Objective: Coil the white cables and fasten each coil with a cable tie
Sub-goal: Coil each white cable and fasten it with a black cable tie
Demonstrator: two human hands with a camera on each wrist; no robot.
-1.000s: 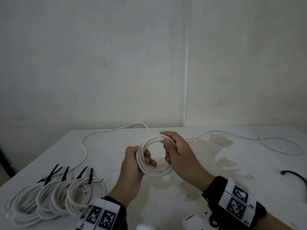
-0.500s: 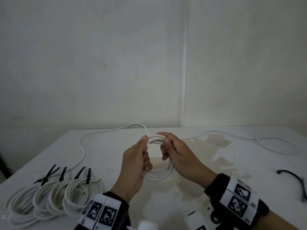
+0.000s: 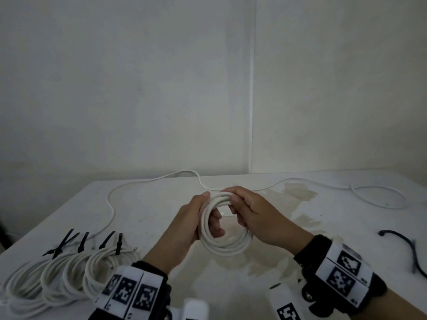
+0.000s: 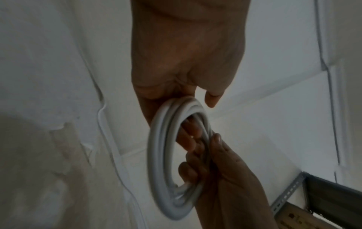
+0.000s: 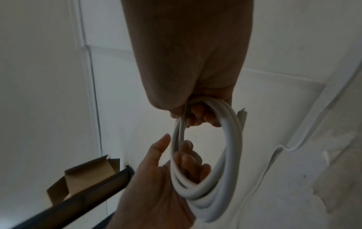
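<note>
White cable coil (image 3: 221, 229) hangs over the table (image 3: 150, 211), our left hand (image 3: 189, 225) curled through its near side and our right hand (image 3: 256, 215) pinching its top, so we judge winding is underway and next must draw in the loose cable (image 3: 111, 204).

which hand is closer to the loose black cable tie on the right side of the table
Right. The right hand grips the white coil mid-table, on the side toward the black cable tie; the left hand holds the coil's far side, farther away.
</note>
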